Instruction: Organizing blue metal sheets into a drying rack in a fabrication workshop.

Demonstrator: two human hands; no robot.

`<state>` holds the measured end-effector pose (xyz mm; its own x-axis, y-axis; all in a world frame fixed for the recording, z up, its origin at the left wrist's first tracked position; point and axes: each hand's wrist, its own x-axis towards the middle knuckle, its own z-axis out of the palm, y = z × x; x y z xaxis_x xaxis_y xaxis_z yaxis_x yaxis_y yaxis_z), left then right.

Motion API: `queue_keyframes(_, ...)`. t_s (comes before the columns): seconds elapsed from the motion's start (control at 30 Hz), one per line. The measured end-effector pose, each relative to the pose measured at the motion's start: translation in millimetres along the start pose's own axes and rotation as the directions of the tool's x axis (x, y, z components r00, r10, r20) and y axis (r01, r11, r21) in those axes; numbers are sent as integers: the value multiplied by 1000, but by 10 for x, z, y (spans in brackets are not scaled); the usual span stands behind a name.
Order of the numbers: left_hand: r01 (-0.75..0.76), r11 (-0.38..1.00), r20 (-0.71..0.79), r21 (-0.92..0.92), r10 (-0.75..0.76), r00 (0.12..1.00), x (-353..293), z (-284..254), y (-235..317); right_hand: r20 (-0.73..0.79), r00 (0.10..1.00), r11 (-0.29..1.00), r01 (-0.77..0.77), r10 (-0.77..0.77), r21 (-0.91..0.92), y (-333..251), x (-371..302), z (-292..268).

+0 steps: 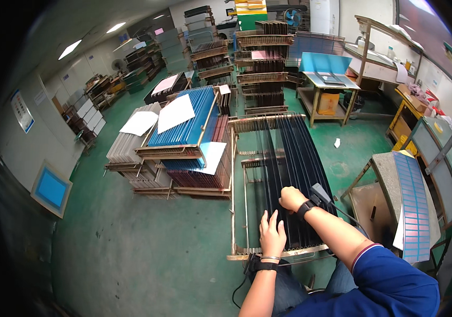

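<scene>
In front of me stands a metal rack (233, 195) with wavy slotted rails, holding several thin dark panels (302, 153) on edge, side by side. My left hand (272, 235) is at the rack's near end, its fingers stretched out and touching or nearly touching the leftmost dark panels. Farther along the panels, my right hand (293, 199) is closed over their top edges. Its fingertips are turned away, so what they grip, if anything, is hidden. Both wrists wear black bands, and a small dark device on a cable sits by the right wrist.
Left of the rack, stacked racks hold blue panels (183, 127) and grey panels (125, 148), with white sheets on top. More loaded racks (264, 78) stand behind. On the right, a small table (387, 179) carries a blue-and-pink gridded panel (414, 211). Beyond is a workbench (337, 80).
</scene>
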<state>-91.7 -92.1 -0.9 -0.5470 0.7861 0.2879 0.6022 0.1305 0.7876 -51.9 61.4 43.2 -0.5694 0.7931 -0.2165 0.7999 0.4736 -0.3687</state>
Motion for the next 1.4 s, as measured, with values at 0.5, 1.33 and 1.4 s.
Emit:
queue_keyframes(0.5, -17, 999, -4, 51, 18, 1000, -8, 152, -106, -300, 952, 997, 75, -68, 13, -245, -265, -594)
queue_keyframes(1.33, 286, -172, 311, -943, -144, 939, -656, -719, 1091, -428, 900, -229, 401, -82, 887, 880, -2058, -1053)
queue_keyframes(1.4, 267, -227, 308, -937, -173, 935, -671, -722, 866, -581, 808, -389, 570, 100, 724, 1128, -1994, -1263)
